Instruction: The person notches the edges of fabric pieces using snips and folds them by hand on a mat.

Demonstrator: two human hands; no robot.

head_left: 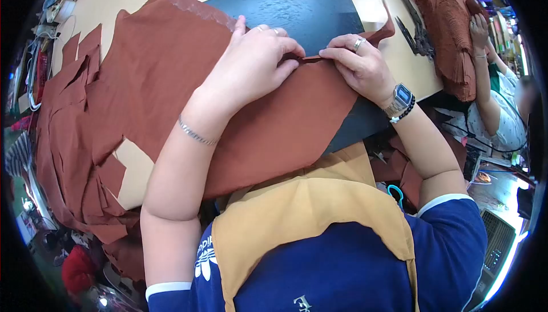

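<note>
A large rust-brown fabric piece (274, 118) lies over a dark board (302, 9), its near part draping toward my apron. My left hand (254, 61) pinches the fabric's far edge between thumb and fingers. A short way to the right, my right hand (362, 67) has thumb and forefinger closed on the same edge, where a narrow fold shows between the two hands. Past my right hand a strip of the fabric curls upward. A pale, whitish patch marks the cloth beyond my left hand.
Dark scissors (415, 24) lie on the pale table (394, 12) at the right. Stacked brown fabric (454, 38) stands by the right edge, with another person's hand (479, 29) on it. More brown cut pieces (68, 135) are heaped at the left.
</note>
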